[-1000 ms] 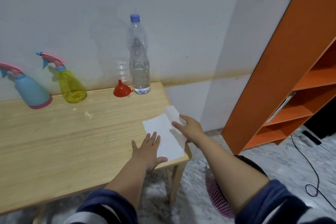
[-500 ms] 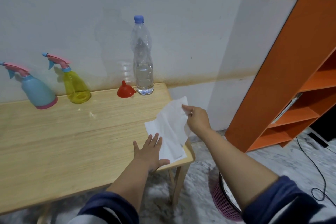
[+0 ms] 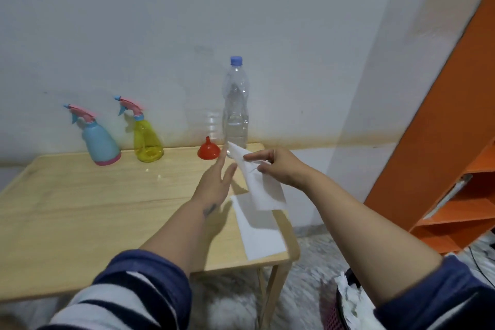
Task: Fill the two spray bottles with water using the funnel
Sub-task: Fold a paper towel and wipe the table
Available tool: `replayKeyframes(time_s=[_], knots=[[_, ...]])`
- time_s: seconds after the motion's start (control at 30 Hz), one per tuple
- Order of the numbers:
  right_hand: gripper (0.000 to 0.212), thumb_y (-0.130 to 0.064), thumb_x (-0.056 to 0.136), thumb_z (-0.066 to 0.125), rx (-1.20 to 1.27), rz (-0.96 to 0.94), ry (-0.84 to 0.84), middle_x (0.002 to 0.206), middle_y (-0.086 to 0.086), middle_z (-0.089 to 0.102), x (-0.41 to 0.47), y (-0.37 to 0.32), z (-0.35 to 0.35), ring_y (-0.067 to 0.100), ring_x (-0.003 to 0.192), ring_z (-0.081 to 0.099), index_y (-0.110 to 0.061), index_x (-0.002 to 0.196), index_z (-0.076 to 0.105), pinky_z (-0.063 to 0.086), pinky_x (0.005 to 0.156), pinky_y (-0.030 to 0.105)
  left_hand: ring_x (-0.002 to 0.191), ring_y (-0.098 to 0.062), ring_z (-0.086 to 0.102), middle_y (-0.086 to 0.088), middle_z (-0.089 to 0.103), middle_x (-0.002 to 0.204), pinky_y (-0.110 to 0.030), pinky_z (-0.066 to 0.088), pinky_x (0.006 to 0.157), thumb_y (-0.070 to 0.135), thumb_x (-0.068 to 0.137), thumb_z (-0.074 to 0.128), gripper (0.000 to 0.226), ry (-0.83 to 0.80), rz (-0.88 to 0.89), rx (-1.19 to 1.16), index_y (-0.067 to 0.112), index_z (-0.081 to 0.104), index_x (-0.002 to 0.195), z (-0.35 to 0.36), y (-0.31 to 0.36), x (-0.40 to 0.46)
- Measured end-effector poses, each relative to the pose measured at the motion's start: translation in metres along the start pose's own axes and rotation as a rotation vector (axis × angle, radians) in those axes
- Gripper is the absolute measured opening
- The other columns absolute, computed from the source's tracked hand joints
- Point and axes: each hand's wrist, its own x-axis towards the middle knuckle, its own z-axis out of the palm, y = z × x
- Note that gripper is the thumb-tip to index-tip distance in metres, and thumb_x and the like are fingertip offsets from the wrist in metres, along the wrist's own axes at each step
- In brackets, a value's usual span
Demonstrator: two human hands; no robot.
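Just right of centre, the right hand [image 3: 276, 166] pinches a white paper tissue [image 3: 263, 187] that hangs lifted off the light wooden table [image 3: 80, 209]. A second white tissue [image 3: 258, 230] lies flat below it near the table's right edge. The left hand [image 3: 214, 185], fingers straight and holding nothing, reaches forward beside them.

Behind, along the wall, four things stand upright:
- one blue spray bottle [image 3: 99, 139] and one yellow spray bottle [image 3: 147, 139], nozzles pointing left
- one red plastic funnel [image 3: 208, 149], spout up
- one clear water bottle [image 3: 235, 107], capped
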Motion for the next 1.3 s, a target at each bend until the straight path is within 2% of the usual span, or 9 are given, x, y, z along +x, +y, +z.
replayKeyframes(time_s=[0.2, 0.3, 0.4, 0.6, 0.73, 0.87, 1.03, 1.2, 1.3], knots=[[0.05, 0.006, 0.089, 0.044, -0.014, -0.097, -0.143, 0.129, -0.008, 0.06, 0.027, -0.056, 0.045, 0.002, 0.117, 0.051, -0.026, 0.119, 0.068, 0.04, 0.084, 0.009, 0.139, -0.018, 0.034, 0.005, 0.04, 0.149, -0.026, 0.028, 0.097, 0.049, 0.1, 0.029, 0.053, 0.183, -0.116, -0.214, 0.047, 0.01, 0.149, -0.072, -0.019, -0.018], [0.049, 0.006, 0.088, 0.043, -0.011, -0.141, -0.179, 0.128, -0.009, 0.062, 0.042, -0.08, 0.074, 0.003, 0.116, 0.053, -0.024, 0.118, 0.069, 0.04, 0.084, 0.013, 0.113, -0.018, 0.055, 0.005, 0.062, 0.107, -0.029, 0.037, 0.089, 0.042, 0.1, 0.04, 0.049, 0.309, -0.096, -0.23, 0.046, 0.023, 0.146, -0.109, -0.041, -0.024], [0.049, 0.006, 0.087, 0.043, -0.002, -0.163, -0.202, 0.128, -0.008, 0.063, 0.059, -0.101, 0.108, 0.007, 0.122, 0.054, -0.024, 0.115, 0.07, 0.043, 0.098, 0.021, 0.09, -0.027, 0.061, 0.004, 0.049, 0.076, -0.029, 0.044, 0.079, 0.021, 0.098, 0.049, 0.04, 0.427, -0.064, -0.201, 0.031, 0.043, 0.136, -0.147, -0.058, -0.033], [0.047, 0.007, 0.09, 0.044, 0.052, -0.17, -0.319, 0.126, -0.002, 0.063, 0.085, -0.158, 0.181, 0.012, 0.113, 0.056, -0.022, 0.116, 0.069, 0.044, 0.091, 0.021, 0.105, -0.012, 0.052, 0.002, 0.054, 0.119, -0.025, 0.039, 0.089, 0.035, 0.1, 0.042, 0.037, 0.461, -0.107, -0.204, 0.031, 0.044, 0.136, -0.225, -0.102, -0.047], [0.049, 0.006, 0.09, 0.046, 0.083, -0.163, -0.34, 0.123, -0.001, 0.065, 0.103, -0.188, 0.222, 0.015, 0.11, 0.058, -0.033, 0.102, 0.072, 0.045, 0.092, 0.024, 0.107, -0.014, 0.05, 0.003, 0.055, 0.115, -0.027, 0.036, 0.089, 0.043, 0.099, 0.04, 0.041, 0.423, -0.141, -0.278, 0.038, 0.037, 0.14, -0.272, -0.135, -0.05], [0.045, 0.005, 0.091, 0.044, 0.058, -0.137, -0.283, 0.122, 0.0, 0.065, 0.114, -0.203, 0.252, 0.013, 0.101, 0.058, -0.024, 0.113, 0.071, 0.048, 0.082, 0.019, 0.084, -0.019, 0.058, -0.003, 0.057, 0.083, -0.029, 0.047, 0.078, 0.032, 0.096, 0.052, 0.038, 0.374, -0.146, -0.273, 0.036, 0.043, 0.132, -0.307, -0.159, -0.048], [0.051, 0.009, 0.085, 0.042, -0.01, -0.108, -0.149, 0.121, -0.004, 0.061, 0.119, -0.203, 0.279, 0.012, 0.109, 0.056, -0.02, 0.118, 0.068, 0.046, 0.088, 0.021, 0.096, -0.011, 0.055, 0.004, 0.06, 0.103, -0.019, 0.042, 0.076, 0.008, 0.092, 0.052, 0.028, 0.4, -0.077, -0.153, 0.021, 0.064, 0.115, -0.328, -0.172, -0.042], [0.054, -0.003, 0.08, 0.065, -0.069, 0.059, -0.009, 0.1, 0.005, 0.054, 0.13, -0.183, 0.29, 0.019, 0.088, 0.052, -0.02, 0.13, 0.052, 0.039, 0.057, 0.017, 0.114, -0.01, 0.054, 0.005, 0.062, 0.122, -0.021, 0.04, 0.093, 0.004, 0.091, 0.052, 0.032, 0.382, -0.078, -0.16, 0.018, 0.066, 0.116, -0.329, -0.191, -0.025], [0.007, -0.013, 0.084, 0.061, 0.008, 0.271, 0.018, 0.081, 0.007, 0.056, 0.139, -0.162, 0.297, 0.024, 0.073, 0.051, -0.016, 0.09, 0.062, 0.037, 0.055, 0.024, 0.113, -0.005, 0.05, 0.008, 0.058, 0.126, -0.02, 0.037, 0.095, 0.008, 0.091, 0.058, 0.035, 0.36, -0.079, -0.13, 0.022, 0.062, 0.122, -0.326, -0.201, -0.015]])
